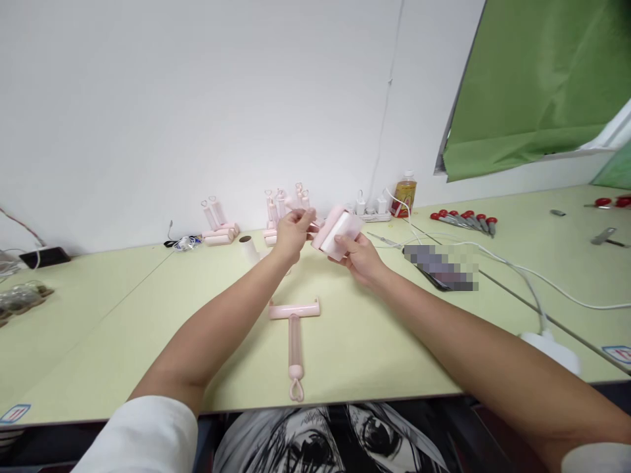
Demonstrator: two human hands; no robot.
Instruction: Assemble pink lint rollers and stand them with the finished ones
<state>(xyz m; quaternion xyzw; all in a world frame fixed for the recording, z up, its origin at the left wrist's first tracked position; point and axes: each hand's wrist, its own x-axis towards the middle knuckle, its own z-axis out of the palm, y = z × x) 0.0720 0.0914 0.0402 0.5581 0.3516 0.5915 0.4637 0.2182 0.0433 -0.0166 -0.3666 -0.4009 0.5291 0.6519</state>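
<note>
Wall: white and plain (197, 98), the biggest thing I see from my remote seat, rising beyond all the fingers.
Table: pale yellow-green (123, 341), spread under both hands and toward the body.
Curtain: green cloth (537, 85), high and far to the right of the right fingers.
T-shaped handle: pink plastic (294, 341), lying on the table on the near side of the left fingers. I judge it light and stiff, a little slippery; the long grip is the good place to hold, while the thin heart loop at its end looks more fragile.
Right hand: its fingers (365, 259) are clamped on the roller piece, thumb upon the white side.
Left hand: raised just beside the roller piece (292, 233), thumb and forefinger near together; I cannot tell whether something thin is between them.
Roller piece: pink and white (340, 233), above the table in the right fingers, tilted. I would expect low weight, a hard pink shell and a softer white part which can crease or perhaps stick; better to support the shell along its length and press the white part gently.
Bottle: with yellow content (404, 198), standing beyond the right fingers, to their right.
White tube: with brown core (251, 251), left of the left fingers, partly hidden by the forearm. Probably light and easy to dent, so hold it around the body, softly.
</note>
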